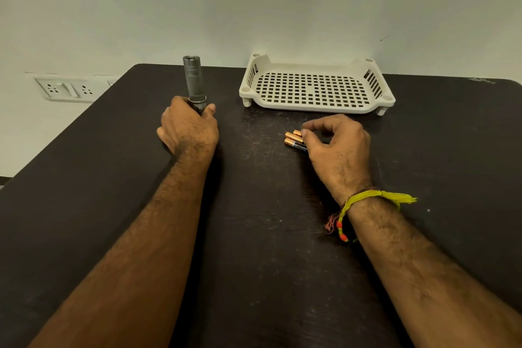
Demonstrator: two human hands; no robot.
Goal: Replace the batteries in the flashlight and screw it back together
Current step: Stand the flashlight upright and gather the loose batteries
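Note:
A grey metal flashlight body (193, 79) stands upright on the dark table (254, 234), its open end up. My left hand (188, 127) is wrapped around its lower part. To the right, three copper-topped batteries (293, 139) lie side by side on the table. My right hand (337, 147) rests over them, thumb and fingertips pinched on their right ends. I cannot see the flashlight's cap.
A cream perforated plastic tray (316, 86) sits empty against the wall at the back of the table, just beyond the batteries. White wall sockets (66, 89) are at the left, past the table edge. A yellow thread band circles my right wrist.

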